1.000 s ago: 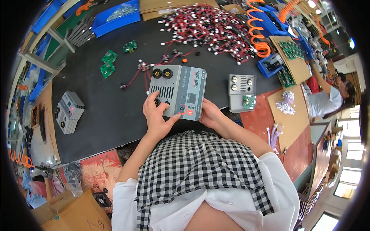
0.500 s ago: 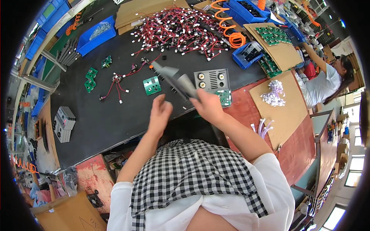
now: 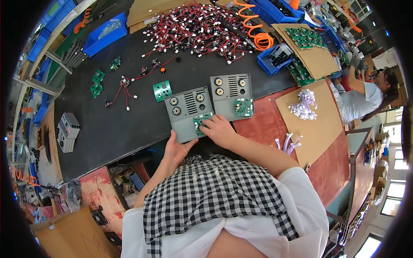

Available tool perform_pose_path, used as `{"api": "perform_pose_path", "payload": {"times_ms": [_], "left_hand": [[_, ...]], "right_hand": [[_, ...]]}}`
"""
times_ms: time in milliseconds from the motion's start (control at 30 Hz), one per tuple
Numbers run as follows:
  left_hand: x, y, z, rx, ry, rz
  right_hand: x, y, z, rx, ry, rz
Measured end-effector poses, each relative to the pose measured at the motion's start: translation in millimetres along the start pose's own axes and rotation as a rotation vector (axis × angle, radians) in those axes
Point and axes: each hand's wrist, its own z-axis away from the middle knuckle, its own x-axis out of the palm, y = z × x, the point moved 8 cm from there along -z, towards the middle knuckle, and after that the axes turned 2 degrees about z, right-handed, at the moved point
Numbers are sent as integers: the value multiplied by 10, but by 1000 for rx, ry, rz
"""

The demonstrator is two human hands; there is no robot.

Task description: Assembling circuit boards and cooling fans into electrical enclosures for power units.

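grey metal panel (image 3: 188, 112) flat on the black mat (image 3: 107, 129), near edge just past the table's front, directly ahead of both hands. left hand (image 3: 177, 149) under and against the panel's near edge, palm up, fingers spread and open, thumb tip up along the left side of that edge; steadying, not gripping. right hand (image 3: 220, 130) on the panel's near right corner, palm down, fingers curled loosely over a small green circuit board (image 3: 200, 121) seated there; fingertips pressing on the board, nothing lifted or clasped.

left forearm rising steeply from the lower middle, wrist bent back. right forearm coming in from the lower right, bare to a white sleeve, wrist nearly straight. black-and-white checked cloth across the lap below both arms.

panel: thin, rectangular, matte grey, three round brass-ringed sockets and a block of slotted vents on its far half. second grey panel (image 3: 231, 90) just beside it on the right, edges touching or nearly so, same sockets and vents, own green board (image 3: 243, 107) on its near right corner. loose green board (image 3: 162, 90) just left of the first panel's far corner. tangled heap of red wires with white plugs (image 3: 198, 30) well beyond. coiled orange hose (image 3: 258, 38) to the right of that heap. sheets of brown cardboard (image 3: 316, 124) on the red table surface at right, white connectors (image 3: 303, 104) piled on top.
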Motion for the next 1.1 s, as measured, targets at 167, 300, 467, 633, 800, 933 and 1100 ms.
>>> {"api": "perform_pose_path", "payload": {"times_ms": [167,300,467,633,800,933,1100], "left_hand": [[-21,70,-98,-70,-35,-9],[-282,98,-78,-149,9,-83],[-630,554,395,-225,6,-472],[-894,2102,1070,201,191,-832],[-1182,4193,2246,1172,1262,-1890],[-1671,4914,2670,865,1731,-1774],[-2038,5243,2590,724,1628,-1692]], "right_hand": [[92,26,-71,-1,-23,42],[90,7,-126,17,7,13],[13,-58,-249,108,-120,-31],[-135,-5,-711,214,25,-58],[89,247,-1707,478,26,82],[586,494,-2133,773,-493,185],[721,495,-2287,818,-462,148]]}}
